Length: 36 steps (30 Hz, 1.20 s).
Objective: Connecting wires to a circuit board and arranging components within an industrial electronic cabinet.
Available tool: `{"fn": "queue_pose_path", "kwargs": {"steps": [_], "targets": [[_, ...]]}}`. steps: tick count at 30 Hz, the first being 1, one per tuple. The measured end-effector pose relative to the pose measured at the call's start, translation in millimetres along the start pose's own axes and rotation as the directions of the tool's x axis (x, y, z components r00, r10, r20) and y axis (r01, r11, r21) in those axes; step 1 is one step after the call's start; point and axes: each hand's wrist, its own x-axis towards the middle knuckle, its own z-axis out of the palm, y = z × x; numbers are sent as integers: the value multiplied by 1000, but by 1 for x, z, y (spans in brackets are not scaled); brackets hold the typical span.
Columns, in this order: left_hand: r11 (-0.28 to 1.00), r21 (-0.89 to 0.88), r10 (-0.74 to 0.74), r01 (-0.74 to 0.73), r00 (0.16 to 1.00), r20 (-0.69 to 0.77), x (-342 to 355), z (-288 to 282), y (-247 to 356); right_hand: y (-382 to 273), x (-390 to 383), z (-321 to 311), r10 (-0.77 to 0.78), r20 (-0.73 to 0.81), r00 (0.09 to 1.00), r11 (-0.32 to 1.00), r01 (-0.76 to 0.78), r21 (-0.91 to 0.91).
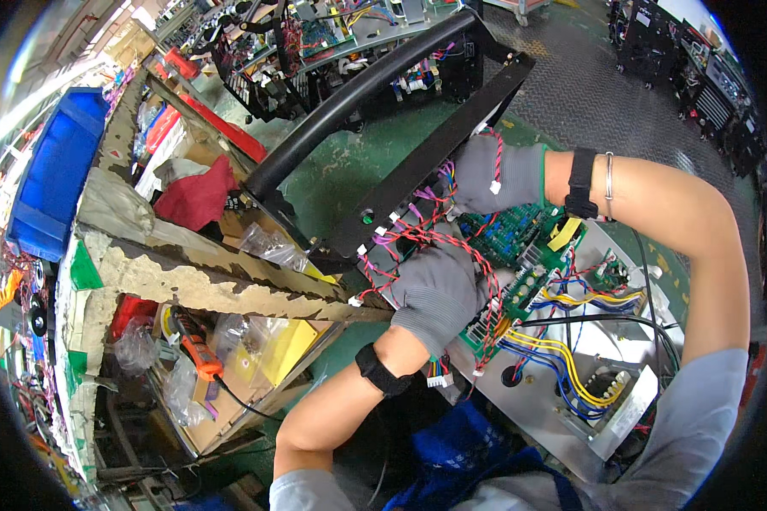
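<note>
My left hand (435, 285), in a grey glove, is curled among red-black twisted wires (490, 277) below a black metal panel (418, 157) that has a black tube handle (349, 94). My right hand (496, 175), also gloved, is bent against the panel's lower edge beside purple connectors (418, 213); a twisted wire with a white plug hangs over it. What either hand's fingertips hold is hidden. Beneath both hands lie green circuit boards (516, 230) on a silver metal chassis (614, 336), with yellow, blue and black wire bundles (571, 358).
At left, a worn bench (145, 268) holds a blue bin (55, 170), a red cloth (196, 196), plastic bags and an orange power tool (200, 349). More wired assemblies (332, 43) stand behind the handle. Black units (690, 85) stand right, beyond a tread-plate floor (562, 77).
</note>
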Motion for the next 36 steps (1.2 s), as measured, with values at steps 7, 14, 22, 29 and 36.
{"fn": "queue_pose_path", "kwargs": {"steps": [7, 14, 22, 29, 36], "targets": [[999, -12, -38, 37, 996, -75, -5, -5, 2, -1, -4, 1, 26, 30, 999, 999, -26, 23], [997, 54, -41, 50, 986, -162, -10, -4, -3, 0, -1, -3, 6, 18, 1000, 998, -7, 60], [997, 3, -77, 77, 995, 63, -7, -11, 2, -1, -6, 2, 18, 22, 1000, 998, -19, 64], [671, -741, -244, 32, 953, -180, -29, -27, -18, -1, -2, -1, -37, -16, 999, 999, 37, 33], [-541, -837, -482, 80, 786, 387, -44, -37, -26, -1, -3, -4, 16, 91, 996, 999, -13, -35]]}}
